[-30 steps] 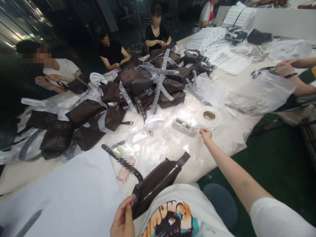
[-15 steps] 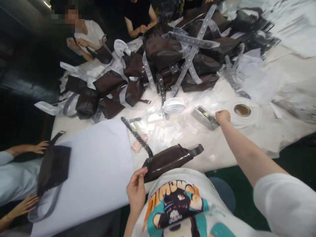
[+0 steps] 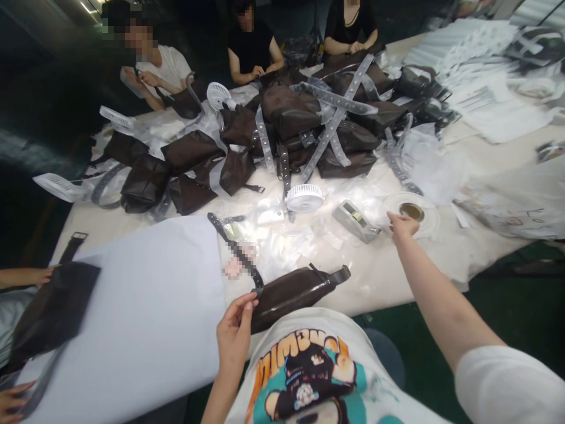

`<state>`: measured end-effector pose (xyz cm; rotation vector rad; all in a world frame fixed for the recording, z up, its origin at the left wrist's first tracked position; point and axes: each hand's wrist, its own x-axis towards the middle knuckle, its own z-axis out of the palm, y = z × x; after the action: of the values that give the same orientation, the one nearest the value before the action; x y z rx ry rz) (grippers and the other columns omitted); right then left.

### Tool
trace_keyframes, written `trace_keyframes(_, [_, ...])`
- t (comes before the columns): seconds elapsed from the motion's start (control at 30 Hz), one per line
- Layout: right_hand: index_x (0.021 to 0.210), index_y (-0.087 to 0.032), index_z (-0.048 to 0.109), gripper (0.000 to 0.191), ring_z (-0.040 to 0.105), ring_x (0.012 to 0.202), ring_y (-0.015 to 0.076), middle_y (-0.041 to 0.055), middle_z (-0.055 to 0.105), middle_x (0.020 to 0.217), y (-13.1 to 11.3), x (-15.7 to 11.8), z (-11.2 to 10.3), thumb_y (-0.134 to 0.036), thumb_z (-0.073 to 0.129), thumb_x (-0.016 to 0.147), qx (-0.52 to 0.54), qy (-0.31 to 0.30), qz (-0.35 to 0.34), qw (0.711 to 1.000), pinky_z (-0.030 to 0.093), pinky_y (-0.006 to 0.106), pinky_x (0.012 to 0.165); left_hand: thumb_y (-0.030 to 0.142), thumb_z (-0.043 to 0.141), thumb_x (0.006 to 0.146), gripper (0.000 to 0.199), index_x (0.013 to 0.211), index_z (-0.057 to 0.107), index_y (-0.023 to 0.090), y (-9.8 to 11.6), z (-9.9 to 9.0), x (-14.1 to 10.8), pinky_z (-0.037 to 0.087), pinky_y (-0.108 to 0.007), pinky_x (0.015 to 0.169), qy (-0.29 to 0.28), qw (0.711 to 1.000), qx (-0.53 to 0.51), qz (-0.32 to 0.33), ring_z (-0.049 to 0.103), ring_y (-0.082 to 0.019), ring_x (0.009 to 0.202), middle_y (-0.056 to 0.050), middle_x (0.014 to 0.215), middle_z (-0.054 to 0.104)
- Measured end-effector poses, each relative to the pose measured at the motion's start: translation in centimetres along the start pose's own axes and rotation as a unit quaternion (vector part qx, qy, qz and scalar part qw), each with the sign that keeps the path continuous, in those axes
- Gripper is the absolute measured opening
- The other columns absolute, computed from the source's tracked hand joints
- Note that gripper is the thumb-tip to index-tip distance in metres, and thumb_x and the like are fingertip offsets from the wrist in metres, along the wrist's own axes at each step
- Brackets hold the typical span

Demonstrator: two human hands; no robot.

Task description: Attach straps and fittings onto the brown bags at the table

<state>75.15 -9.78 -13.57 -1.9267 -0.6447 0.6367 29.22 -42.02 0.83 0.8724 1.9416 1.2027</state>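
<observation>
Waist bag [image 3: 293,292] pinched in left hand [image 3: 255,299], grip closed. Right hand [image 3: 391,218] positioned beside tape dispenser [image 3: 354,220], grip closure and contents indistinct.

1. In front of me a broad worktable [image 3: 379,277] stands under a cream cover, its near edge hanging in loose folds.
2. Green floor [image 3: 503,300] shows below, with a rounded blue-grey seat [image 3: 391,356] tucked close.
3. Light glares off the table's middle; the far background [image 3: 194,26] sinks into gloom, walls too dark to read.
</observation>
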Motion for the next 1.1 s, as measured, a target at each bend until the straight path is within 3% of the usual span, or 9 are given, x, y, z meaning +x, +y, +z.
trace_keyframes(0.1, [0.08,-0.019,0.055,0.019,0.063,0.072,0.0129,0.0014,0.066,0.081,-2.0,-3.1,-1.4,-0.034,0.067,0.084,0.126,0.0,0.032,0.992,0.058,0.029,0.068,0.05,0.071,0.08,0.038,0.101,0.074,0.018,0.5,0.5,0.8,0.057,-0.033,0.086,-0.009,0.998,-0.064,-0.026,0.07,-0.02,0.087,-0.008,0.103,0.075])
trace_keyframes(0.27, [0.08,-0.021,0.063,0.031,0.063,0.07,0.0073,-0.0052,0.067,0.078,-4.8,-15.9,-2.6,-0.029,0.089,0.064,0.397,-0.211,0.107,0.887,0.058,0.02,0.07,0.049,0.077,0.076,0.046,0.11,0.074,0.018,3.1,4.6,1.5,0.055,-0.029,0.079,-0.149,0.963,-0.188,-0.124,0.067,-0.017,0.084,-0.01,0.107,0.074])
trace_keyframes(0.4, [0.079,-0.023,0.068,0.031,0.06,0.065,0.0058,-0.0074,0.067,0.076,-5.9,-26.7,-2.9,-0.03,0.093,0.06,0.391,-0.334,0.178,0.839,0.059,0.021,0.071,0.048,0.081,0.074,0.047,0.109,0.076,0.019,5.1,9.3,1.3,0.054,-0.028,0.08,-0.291,0.89,-0.296,-0.189,0.064,-0.016,0.088,-0.012,0.112,0.071])
trace_keyframes(0.47, [0.076,-0.023,0.07,0.028,0.06,0.064,0.0067,-0.0066,0.066,0.074,-6.3,-30.4,-3.0,-0.033,0.092,0.063,0.359,-0.371,0.176,0.838,0.058,0.02,0.067,0.048,0.083,0.071,0.044,0.104,0.077,0.019,5.5,11.0,1.1,0.053,-0.028,0.08,-0.302,0.87,-0.336,-0.197,0.064,-0.015,0.088,-0.01,0.107,0.072])
trace_keyframes(0.57, [0.075,-0.022,0.071,0.025,0.06,0.067,0.0093,-0.0033,0.067,0.075,-6.4,-33.7,-3.0,-0.036,0.09,0.065,0.317,-0.404,0.135,0.847,0.053,0.019,0.06,0.046,0.086,0.067,0.041,0.096,0.079,0.018,5.3,12.1,0.7,0.051,-0.026,0.078,-0.255,0.881,-0.358,-0.176,0.064,-0.014,0.085,-0.007,0.093,0.073])
trace_keyframes(0.73, [0.08,-0.022,0.072,0.025,0.063,0.074,0.014,0.0002,0.068,0.081,-5.6,-34.4,-2.9,-0.045,0.08,0.075,0.271,-0.459,0.073,0.843,0.054,0.026,0.069,0.047,0.089,0.06,0.039,0.077,0.078,0.014,3.6,11.3,1.0,0.048,-0.027,0.069,-0.169,0.918,-0.333,-0.131,0.061,-0.014,0.066,-0.003,0.068,0.07])
trace_keyframes(0.87, [0.086,-0.021,0.071,0.033,0.065,0.084,0.0204,0.0053,0.072,0.091,-3.7,-29.8,-2.4,-0.053,0.071,0.078,0.137,-0.342,-0.045,0.928,0.054,0.034,0.078,0.045,0.092,0.054,0.039,0.055,0.067,0.015,1.4,10.4,1.9,0.041,-0.024,0.056,-0.079,0.953,-0.263,-0.125,0.052,-0.01,0.052,0.001,0.053,0.062])
trace_keyframes(0.93, [0.086,-0.019,0.072,0.034,0.067,0.089,0.025,0.0093,0.074,0.093,-2.7,-27.4,-1.9,-0.052,0.066,0.08,0.001,-0.326,-0.14,0.935,0.051,0.038,0.084,0.046,0.092,0.053,0.04,0.057,0.066,0.015,0.2,10.4,2.3,0.043,-0.025,0.058,-0.074,0.949,-0.272,-0.138,0.055,-0.011,0.054,0.001,0.055,0.064])
trace_keyframes(1.1, [0.075,-0.02,0.074,0.038,0.069,0.081,0.0289,0.014,0.076,0.083,-1.0,-25.5,0.3,-0.049,0.054,0.088,-0.331,-0.448,-0.246,0.793,0.048,0.038,0.074,0.04,0.095,0.049,0.04,0.062,0.066,0.015,-2.1,12.1,3.6,0.047,-0.024,0.063,-0.09,0.918,-0.325,-0.209,0.06,-0.012,0.061,0.0,0.063,0.067])
